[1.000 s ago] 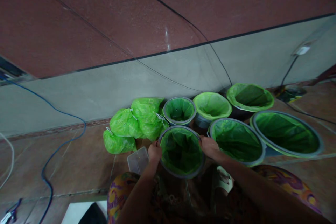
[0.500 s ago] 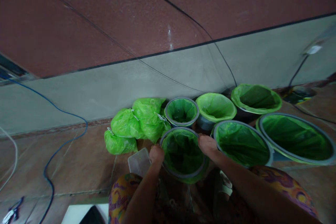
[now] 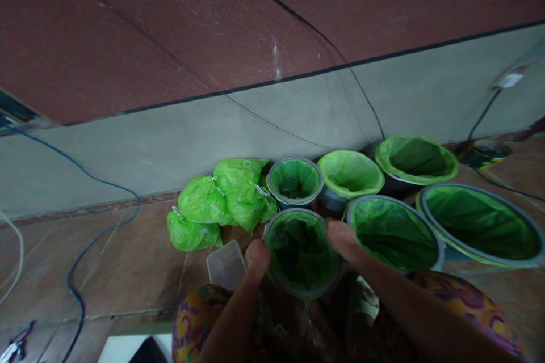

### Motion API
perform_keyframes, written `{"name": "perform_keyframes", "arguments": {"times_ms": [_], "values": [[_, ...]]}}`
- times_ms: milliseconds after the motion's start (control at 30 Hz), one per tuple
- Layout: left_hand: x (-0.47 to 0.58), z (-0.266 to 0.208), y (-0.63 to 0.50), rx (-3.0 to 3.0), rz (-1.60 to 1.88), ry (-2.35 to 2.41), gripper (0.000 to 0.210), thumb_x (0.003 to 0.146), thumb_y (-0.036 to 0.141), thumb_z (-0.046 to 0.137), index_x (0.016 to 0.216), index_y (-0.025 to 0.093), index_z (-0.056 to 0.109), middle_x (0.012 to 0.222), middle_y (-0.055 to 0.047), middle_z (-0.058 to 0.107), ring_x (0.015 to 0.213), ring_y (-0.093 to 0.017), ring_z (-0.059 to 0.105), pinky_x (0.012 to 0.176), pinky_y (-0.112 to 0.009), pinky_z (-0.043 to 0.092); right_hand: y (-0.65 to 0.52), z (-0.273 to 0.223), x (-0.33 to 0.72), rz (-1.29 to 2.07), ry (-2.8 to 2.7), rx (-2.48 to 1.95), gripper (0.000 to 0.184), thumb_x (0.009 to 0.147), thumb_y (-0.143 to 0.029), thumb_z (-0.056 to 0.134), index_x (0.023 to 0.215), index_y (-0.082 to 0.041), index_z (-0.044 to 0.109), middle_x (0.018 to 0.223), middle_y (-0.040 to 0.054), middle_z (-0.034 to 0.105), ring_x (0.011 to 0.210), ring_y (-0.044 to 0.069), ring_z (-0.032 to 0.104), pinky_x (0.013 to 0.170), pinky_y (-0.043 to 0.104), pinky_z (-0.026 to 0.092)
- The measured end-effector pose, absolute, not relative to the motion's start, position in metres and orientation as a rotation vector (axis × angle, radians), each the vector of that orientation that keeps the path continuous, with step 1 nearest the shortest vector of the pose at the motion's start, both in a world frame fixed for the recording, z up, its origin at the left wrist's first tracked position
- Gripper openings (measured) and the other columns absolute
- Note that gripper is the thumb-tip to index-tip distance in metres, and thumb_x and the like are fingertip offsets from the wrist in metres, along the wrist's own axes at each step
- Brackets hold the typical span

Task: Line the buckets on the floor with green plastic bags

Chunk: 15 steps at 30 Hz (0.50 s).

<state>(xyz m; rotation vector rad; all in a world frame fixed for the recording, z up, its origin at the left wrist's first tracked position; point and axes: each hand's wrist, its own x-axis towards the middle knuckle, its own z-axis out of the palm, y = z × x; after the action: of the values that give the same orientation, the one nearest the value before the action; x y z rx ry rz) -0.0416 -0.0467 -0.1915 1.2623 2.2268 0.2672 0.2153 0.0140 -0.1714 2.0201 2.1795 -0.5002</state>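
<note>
A small round trash bin (image 3: 303, 294) with a grey rim and a green bag lining it stands between my knees. My left hand (image 3: 258, 254) grips its left side and my right hand (image 3: 342, 238) its right side, near the rim. Most of my fingers are hidden behind the bin's wall. Inside, the green liner (image 3: 300, 252) hangs in dark folds. Beside my left hand lies a clear plastic tub (image 3: 226, 265). Close to my right hand is a larger lined bin (image 3: 394, 232).
Several tied green bags (image 3: 221, 195) lie against the wall on the left. More lined bins (image 3: 296, 181) stand in rows to the back and right. A blue cable (image 3: 102, 232) crosses the tiled floor. A white board (image 3: 123, 349) sits at lower left.
The small bin has shifted slightly to the right between my hands, and its rim is tilted a little differently. Both hands moved along with it.
</note>
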Motion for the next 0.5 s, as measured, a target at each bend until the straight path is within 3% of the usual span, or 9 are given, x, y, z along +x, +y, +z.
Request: {"name": "perform_keyframes", "arguments": {"times_ms": [500], "values": [[-0.041, -0.189, -0.042, 1.248, 0.179, 2.283, 0.024, 0.086, 0.021, 0.053, 0.082, 0.012, 0.075, 0.094, -0.018, 0.074, 0.092, -0.026, 0.069, 0.083, -0.036, 0.05, 0.021, -0.189, 0.213, -0.651, 2.064, 1.984, 0.039, 0.096, -0.014, 0.032, 0.111, -0.004, 0.066, 0.108, 0.0251, 0.068, 0.103, 0.028, 0.067, 0.081, 0.032, 0.049]]}}
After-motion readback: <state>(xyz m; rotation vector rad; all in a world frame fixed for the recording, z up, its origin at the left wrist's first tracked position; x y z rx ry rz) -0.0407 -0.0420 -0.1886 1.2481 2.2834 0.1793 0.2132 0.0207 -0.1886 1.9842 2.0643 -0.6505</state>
